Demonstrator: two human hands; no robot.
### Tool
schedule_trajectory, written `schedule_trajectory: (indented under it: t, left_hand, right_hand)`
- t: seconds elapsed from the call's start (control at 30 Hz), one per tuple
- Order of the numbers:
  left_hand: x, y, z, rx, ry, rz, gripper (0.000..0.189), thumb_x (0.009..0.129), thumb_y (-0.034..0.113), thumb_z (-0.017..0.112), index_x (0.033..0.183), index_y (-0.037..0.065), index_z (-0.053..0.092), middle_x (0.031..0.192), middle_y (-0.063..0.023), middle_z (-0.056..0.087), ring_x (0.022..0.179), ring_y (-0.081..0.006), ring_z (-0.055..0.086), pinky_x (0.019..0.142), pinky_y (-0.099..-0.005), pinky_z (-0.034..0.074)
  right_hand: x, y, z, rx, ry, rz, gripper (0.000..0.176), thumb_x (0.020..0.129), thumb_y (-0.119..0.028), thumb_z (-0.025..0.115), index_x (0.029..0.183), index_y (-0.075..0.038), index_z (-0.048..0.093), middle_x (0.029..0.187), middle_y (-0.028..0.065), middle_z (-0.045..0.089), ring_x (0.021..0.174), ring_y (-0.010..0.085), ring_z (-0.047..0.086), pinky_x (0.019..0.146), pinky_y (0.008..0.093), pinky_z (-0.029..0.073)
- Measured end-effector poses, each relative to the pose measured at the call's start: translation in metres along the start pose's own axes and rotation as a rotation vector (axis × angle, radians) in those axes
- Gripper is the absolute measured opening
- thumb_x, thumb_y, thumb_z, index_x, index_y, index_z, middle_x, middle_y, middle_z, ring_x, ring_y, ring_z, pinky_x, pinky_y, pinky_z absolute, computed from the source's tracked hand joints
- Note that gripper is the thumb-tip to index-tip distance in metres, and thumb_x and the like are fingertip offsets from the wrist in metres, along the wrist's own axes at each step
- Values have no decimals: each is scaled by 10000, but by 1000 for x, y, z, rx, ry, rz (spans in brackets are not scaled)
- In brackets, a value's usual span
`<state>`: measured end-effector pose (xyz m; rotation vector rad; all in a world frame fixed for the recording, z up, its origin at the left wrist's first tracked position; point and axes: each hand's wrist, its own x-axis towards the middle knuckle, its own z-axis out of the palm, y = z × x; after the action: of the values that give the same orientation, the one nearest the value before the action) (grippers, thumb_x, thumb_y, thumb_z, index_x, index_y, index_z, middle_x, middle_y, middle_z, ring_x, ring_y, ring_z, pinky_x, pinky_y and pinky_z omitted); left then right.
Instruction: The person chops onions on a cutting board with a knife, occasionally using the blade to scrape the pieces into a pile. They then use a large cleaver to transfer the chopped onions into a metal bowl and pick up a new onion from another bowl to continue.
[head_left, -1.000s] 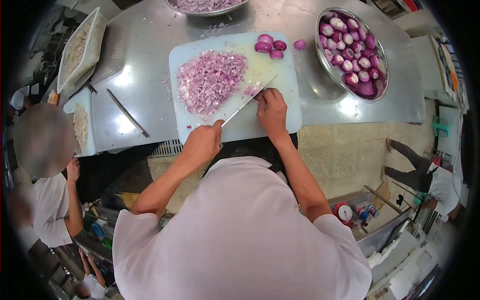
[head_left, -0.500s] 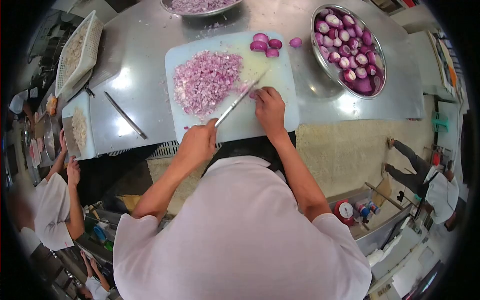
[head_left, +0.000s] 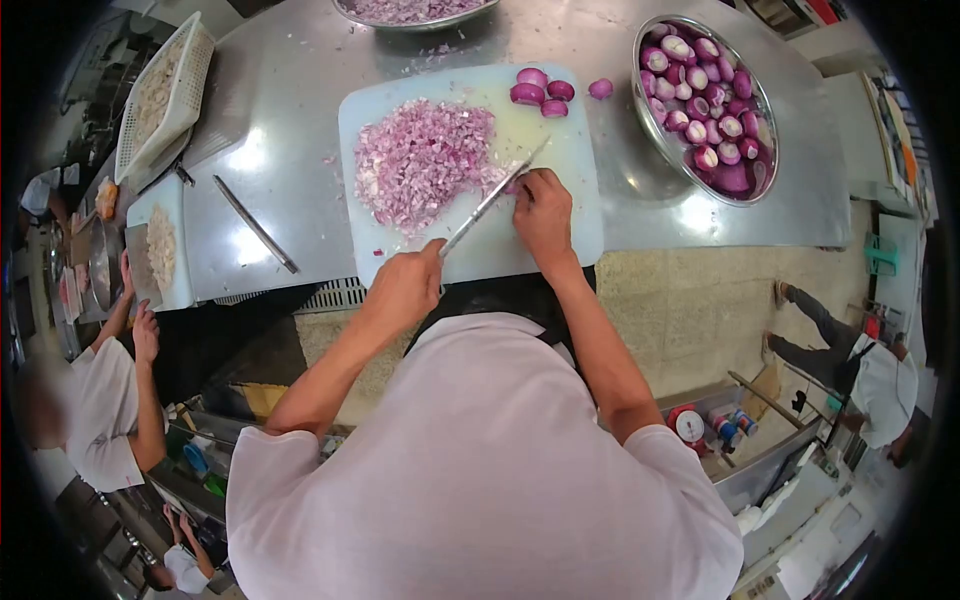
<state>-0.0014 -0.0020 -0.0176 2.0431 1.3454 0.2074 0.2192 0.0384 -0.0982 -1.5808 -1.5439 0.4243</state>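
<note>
My left hand (head_left: 408, 285) is closed round the handle of a knife (head_left: 490, 205), whose blade slants up to the right over the white cutting board (head_left: 480, 262). Beside the blade, my right hand (head_left: 543, 208) has its fingers curled over a small onion piece, mostly hidden by the fingertips. A heap of chopped purple onion (head_left: 420, 160) covers the left half of the board. Several peeled purple onion pieces (head_left: 527, 93) lie at its top right corner, and one more (head_left: 600, 88) sits just off the board on the metal table (head_left: 290, 130).
A steel bowl of purple onions (head_left: 700, 110) stands at the right, another bowl of chopped onion (head_left: 415, 12) at the top. A metal rod (head_left: 255, 225) lies left. Further left are a white basket (head_left: 185, 90) and a co-worker's board (head_left: 175, 270). Other people stand left and right.
The table and everything on it appear shifted slightly right and down in the view. Both hands stay at the board, with the knife still beside the right fingertips.
</note>
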Motion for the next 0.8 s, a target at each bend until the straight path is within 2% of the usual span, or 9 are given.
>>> schedule_trajectory:
  t: [0.07,0.17,0.27,0.33,0.4,0.43,0.53,0.63,0.8]
  left_hand:
    - [0,-4,1,-29,2,23,187,853,6,544,1035,-27,573,653,-254,593,624,-441,606,575,-531,449]
    - [2,4,-6,1,-48,-42,184,865,11,542,1042,-28,571,647,-257,586,630,-447,603,571,-532,445]
    - [1,0,-4,-55,-2,-8,188,881,24,550,1061,-24,577,652,-262,586,639,-452,601,577,-532,445]
    - [4,2,-12,-4,-63,-97,209,890,34,560,1092,-17,588,660,-264,593,641,-450,604,580,-531,451]
    - [-2,-1,-9,-18,-10,-83,228,892,36,562,1112,-19,590,665,-268,594,646,-452,605,586,-533,451]
    - [-4,-4,-9,-20,49,-75,247,894,39,564,1132,-21,591,669,-272,596,651,-453,607,591,-535,452]
    - [-3,-11,-5,-2,24,-84,263,899,41,562,1150,-35,587,655,-270,593,643,-455,609,590,-534,455]
    - [-10,-6,-3,-41,102,-81,256,912,45,557,1159,-13,590,624,-256,560,604,-450,587,577,-508,444]
    - [-6,-4,-6,-11,70,-122,267,901,41,563,1158,-28,590,641,-264,579,632,-458,602,599,-524,456]
  right_hand:
    - [1,-3,-1,15,-4,14,120,764,96,581,849,36,641,870,192,618,793,399,616,703,457,504]
    - [0,-1,-5,11,-11,25,117,767,94,580,847,37,644,874,191,620,788,399,615,704,453,505]
    - [1,-3,-3,19,-18,19,122,766,94,583,851,33,645,878,184,624,799,392,614,716,448,506]
    - [3,1,-4,12,-16,23,128,762,94,585,854,29,646,880,177,628,816,385,614,729,444,506]
    - [3,4,-4,-18,-4,-112,154,752,95,590,869,17,652,880,160,636,863,368,610,754,436,505]
    - [4,4,-3,-15,-3,-117,154,752,95,590,869,17,652,880,160,636,863,368,610,754,436,505]
    - [4,4,-3,-61,-47,-100,157,741,88,601,861,-1,651,866,140,637,894,350,603,766,431,501]
    - [1,5,-6,-97,-121,-58,117,752,57,615,842,-12,643,847,141,632,856,357,606,739,443,500]
    - [1,1,-4,-118,-167,-5,80,786,8,621,862,-15,629,776,171,620,771,384,614,696,474,496]
